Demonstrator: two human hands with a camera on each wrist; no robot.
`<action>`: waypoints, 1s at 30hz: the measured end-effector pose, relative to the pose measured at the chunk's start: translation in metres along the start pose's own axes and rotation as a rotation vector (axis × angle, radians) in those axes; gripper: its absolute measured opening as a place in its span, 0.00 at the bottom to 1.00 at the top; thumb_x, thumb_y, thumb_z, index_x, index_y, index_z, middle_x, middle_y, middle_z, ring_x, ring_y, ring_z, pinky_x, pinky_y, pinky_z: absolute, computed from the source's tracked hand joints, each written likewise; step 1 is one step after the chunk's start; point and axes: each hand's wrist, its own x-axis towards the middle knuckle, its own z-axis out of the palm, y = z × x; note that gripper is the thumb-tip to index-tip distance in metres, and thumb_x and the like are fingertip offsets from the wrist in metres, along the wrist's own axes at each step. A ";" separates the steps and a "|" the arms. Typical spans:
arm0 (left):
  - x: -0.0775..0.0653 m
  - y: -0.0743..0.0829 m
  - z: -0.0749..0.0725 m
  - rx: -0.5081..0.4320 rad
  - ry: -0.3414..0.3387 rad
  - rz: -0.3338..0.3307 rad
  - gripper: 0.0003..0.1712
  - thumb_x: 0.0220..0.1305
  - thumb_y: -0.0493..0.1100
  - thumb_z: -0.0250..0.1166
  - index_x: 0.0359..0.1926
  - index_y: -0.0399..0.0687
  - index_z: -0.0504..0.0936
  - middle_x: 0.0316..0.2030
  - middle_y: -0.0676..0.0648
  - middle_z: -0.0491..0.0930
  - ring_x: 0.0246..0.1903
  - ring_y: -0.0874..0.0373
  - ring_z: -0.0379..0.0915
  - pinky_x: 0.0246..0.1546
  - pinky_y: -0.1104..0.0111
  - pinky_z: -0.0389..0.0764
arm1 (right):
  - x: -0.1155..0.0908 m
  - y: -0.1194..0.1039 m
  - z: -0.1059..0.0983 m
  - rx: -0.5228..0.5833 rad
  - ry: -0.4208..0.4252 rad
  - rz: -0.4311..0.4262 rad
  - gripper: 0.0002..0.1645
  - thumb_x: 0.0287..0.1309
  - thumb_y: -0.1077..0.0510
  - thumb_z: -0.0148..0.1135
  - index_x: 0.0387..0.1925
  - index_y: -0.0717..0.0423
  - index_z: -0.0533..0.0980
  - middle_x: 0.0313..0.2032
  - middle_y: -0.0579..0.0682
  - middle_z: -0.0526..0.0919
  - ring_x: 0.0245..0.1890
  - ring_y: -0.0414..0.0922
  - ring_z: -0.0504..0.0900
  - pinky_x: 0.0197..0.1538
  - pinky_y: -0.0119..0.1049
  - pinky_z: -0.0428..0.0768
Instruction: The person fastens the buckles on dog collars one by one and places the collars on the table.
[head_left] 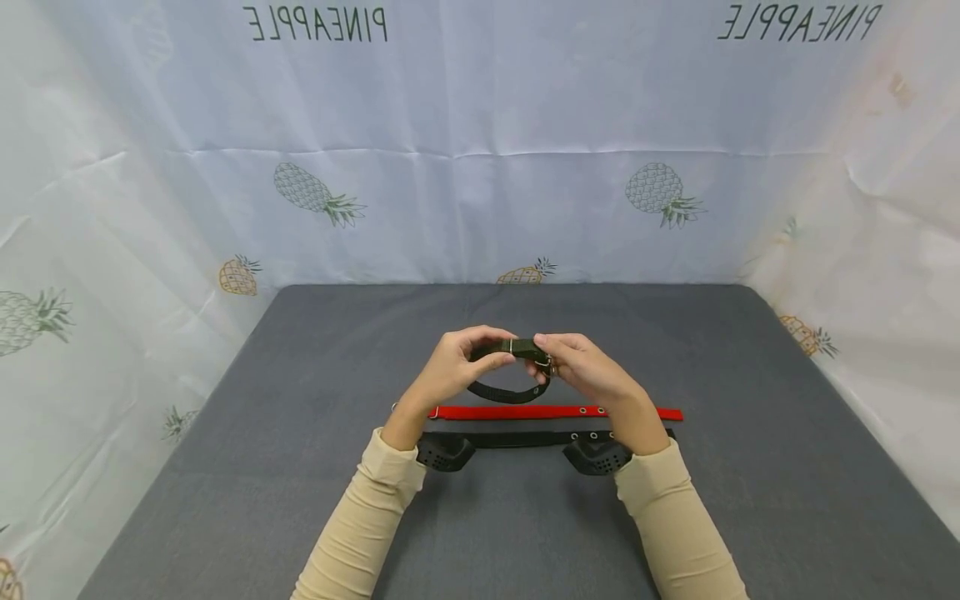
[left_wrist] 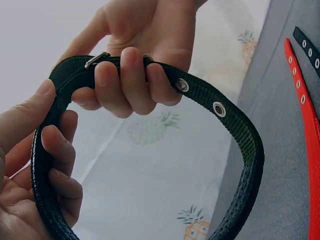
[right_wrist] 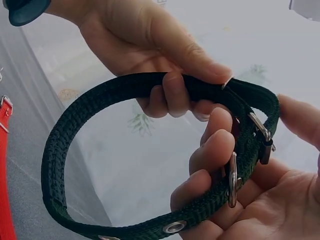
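Note:
A dark green webbing dog collar (head_left: 508,395) is bent into a loop and held up above the table. My left hand (head_left: 447,367) grips its left side, thumb and fingers around the strap near a thin metal keeper. On the other side, my right hand (head_left: 588,365) pinches the strap at the metal buckle (right_wrist: 261,127). The strap runs through the buckle and makes a small bulge beside it. A metal D-ring (right_wrist: 233,180) hangs by the right fingers. Eyelets (left_wrist: 219,109) show along the lower part of the loop.
Behind my wrists, a red collar (head_left: 510,412) lies flat across the grey table (head_left: 337,350). Nearer to me lies a black collar (head_left: 517,439) with eyelets, parallel to it. A white curtain (head_left: 480,100) with pineapple prints hangs at the back and sides.

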 end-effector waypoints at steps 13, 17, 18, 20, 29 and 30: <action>-0.001 0.002 0.001 -0.005 0.006 -0.014 0.16 0.62 0.34 0.65 0.51 0.35 0.80 0.42 0.35 0.84 0.34 0.66 0.79 0.37 0.75 0.80 | 0.003 0.001 0.003 -0.033 0.045 -0.019 0.17 0.71 0.50 0.50 0.29 0.53 0.77 0.25 0.42 0.75 0.29 0.41 0.71 0.39 0.33 0.73; 0.000 0.002 0.001 0.019 0.008 -0.006 0.16 0.62 0.35 0.65 0.51 0.37 0.80 0.41 0.36 0.84 0.31 0.65 0.76 0.34 0.77 0.77 | 0.004 0.003 0.004 -0.061 0.063 -0.038 0.16 0.70 0.53 0.52 0.25 0.46 0.77 0.23 0.40 0.75 0.27 0.41 0.71 0.38 0.33 0.72; 0.000 0.002 0.002 0.024 0.008 -0.004 0.16 0.62 0.35 0.65 0.50 0.37 0.80 0.41 0.37 0.84 0.30 0.65 0.75 0.32 0.77 0.75 | 0.004 0.003 0.004 -0.067 0.063 -0.050 0.16 0.70 0.53 0.53 0.24 0.45 0.77 0.22 0.40 0.75 0.27 0.41 0.71 0.37 0.33 0.72; 0.000 0.002 0.002 0.031 0.007 0.002 0.16 0.61 0.35 0.65 0.50 0.37 0.81 0.41 0.37 0.84 0.28 0.67 0.71 0.30 0.77 0.72 | 0.004 0.003 0.005 -0.070 0.062 -0.071 0.15 0.69 0.54 0.54 0.23 0.45 0.77 0.22 0.39 0.74 0.26 0.41 0.71 0.36 0.33 0.71; 0.000 0.001 0.002 0.020 -0.005 0.012 0.16 0.61 0.35 0.65 0.50 0.36 0.81 0.42 0.36 0.84 0.29 0.66 0.73 0.31 0.77 0.75 | 0.003 0.002 0.005 -0.086 0.056 -0.056 0.15 0.69 0.54 0.54 0.24 0.49 0.75 0.22 0.40 0.75 0.26 0.40 0.71 0.36 0.33 0.72; 0.000 0.001 0.001 0.015 -0.001 0.012 0.15 0.62 0.35 0.65 0.50 0.36 0.81 0.42 0.36 0.84 0.30 0.67 0.75 0.32 0.76 0.76 | 0.003 0.002 0.005 -0.086 0.053 -0.047 0.16 0.70 0.53 0.53 0.25 0.49 0.75 0.23 0.41 0.75 0.27 0.41 0.72 0.37 0.34 0.73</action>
